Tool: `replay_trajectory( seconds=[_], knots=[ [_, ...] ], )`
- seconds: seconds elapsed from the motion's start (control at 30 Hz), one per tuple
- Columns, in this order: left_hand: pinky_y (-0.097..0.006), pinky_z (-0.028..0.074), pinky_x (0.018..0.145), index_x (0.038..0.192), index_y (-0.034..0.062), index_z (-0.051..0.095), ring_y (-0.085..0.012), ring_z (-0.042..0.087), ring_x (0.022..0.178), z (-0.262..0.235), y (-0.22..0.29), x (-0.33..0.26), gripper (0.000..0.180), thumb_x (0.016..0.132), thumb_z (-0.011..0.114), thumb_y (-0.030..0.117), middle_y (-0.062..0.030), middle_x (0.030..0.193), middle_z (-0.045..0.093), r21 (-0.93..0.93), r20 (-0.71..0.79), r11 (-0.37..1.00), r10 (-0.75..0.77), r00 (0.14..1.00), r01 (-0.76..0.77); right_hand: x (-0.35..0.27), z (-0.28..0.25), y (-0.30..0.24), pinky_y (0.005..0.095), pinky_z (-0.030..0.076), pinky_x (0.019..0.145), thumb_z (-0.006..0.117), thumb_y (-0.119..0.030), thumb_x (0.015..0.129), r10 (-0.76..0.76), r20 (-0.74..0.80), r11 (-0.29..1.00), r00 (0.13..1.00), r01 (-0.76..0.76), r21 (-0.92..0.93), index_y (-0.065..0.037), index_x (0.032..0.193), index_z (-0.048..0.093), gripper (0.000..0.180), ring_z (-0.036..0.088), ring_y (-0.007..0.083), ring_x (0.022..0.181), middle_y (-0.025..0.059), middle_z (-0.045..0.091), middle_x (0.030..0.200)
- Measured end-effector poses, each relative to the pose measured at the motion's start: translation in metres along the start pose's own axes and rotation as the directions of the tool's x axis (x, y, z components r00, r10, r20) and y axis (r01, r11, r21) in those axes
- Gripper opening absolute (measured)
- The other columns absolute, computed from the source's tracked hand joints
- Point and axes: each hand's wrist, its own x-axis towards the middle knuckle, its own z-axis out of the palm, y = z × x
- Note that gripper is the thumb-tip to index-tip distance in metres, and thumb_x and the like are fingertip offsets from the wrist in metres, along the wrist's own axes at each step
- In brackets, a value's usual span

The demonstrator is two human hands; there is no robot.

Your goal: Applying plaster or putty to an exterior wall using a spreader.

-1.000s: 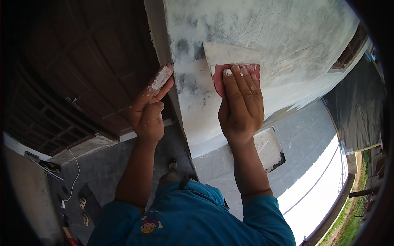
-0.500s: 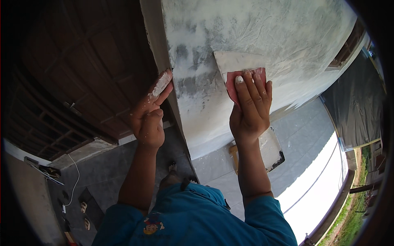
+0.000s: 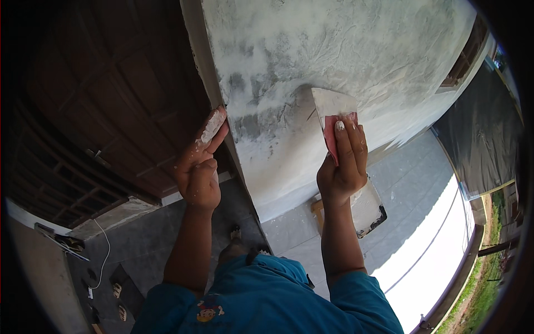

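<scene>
My right hand [image 3: 343, 167] grips a wide putty scraper [image 3: 334, 101] by its red-pink holding edge, fingers spread over the front. The flat blade is coated pale with putty and tilted against a white-grey skimmed wall [image 3: 267, 50]; a shadow falls on the wall beside it. Whether the whole blade edge touches is unclear. My left hand [image 3: 201, 161] is up by the wall's corner edge, fingers stretched out and thumb folded inward. A thick smear of white putty [image 3: 212, 128] covers the side of its forefinger. Nothing held in it can be made out.
Behind my right forearm, a tray of white putty [image 3: 368, 209] sits on grey floor tiles. To the left are a dark wooden door [image 3: 111, 83], a white cable [image 3: 103, 250] and sandals [image 3: 117, 290]. Dark sheeting [image 3: 473, 133] hangs at the right.
My right hand has moved the scraper down and slightly right, and the blade now stands more edge-on to view. My left hand keeps its pose near the corner, a little lower in view.
</scene>
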Motion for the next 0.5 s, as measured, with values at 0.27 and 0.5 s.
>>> replay_trajectory(
  seconds=[0.27,0.5],
  knots=[
    [-0.056,0.038,0.113,0.132,-0.0155,0.050,-0.0441,0.047,0.135,0.006,-0.004,0.004,0.059,0.075,0.037,-0.006,-0.0323,0.140,0.050,0.000,-0.010,0.999,0.035,0.999,-0.035,-0.065,0.010,-0.030,0.0456,0.045,0.105,0.068,0.000,0.078,0.105,0.189,0.992,0.976,-0.117,0.052,-0.005,0.111,0.073,0.033,0.066,0.0262,0.112,0.0100,0.071,0.118],
    [-0.064,0.034,0.113,0.140,-0.0058,0.048,-0.0500,0.039,0.138,-0.012,-0.012,-0.002,0.066,0.075,0.034,-0.007,-0.0315,0.146,0.044,0.042,0.068,0.996,0.074,0.995,-0.077,0.027,-0.012,0.009,0.0406,0.052,0.098,0.060,0.012,0.076,0.251,-0.114,0.968,0.961,-0.249,0.035,0.001,0.110,0.072,0.038,0.067,0.0320,0.108,0.0167,0.071,0.115]
  ],
)
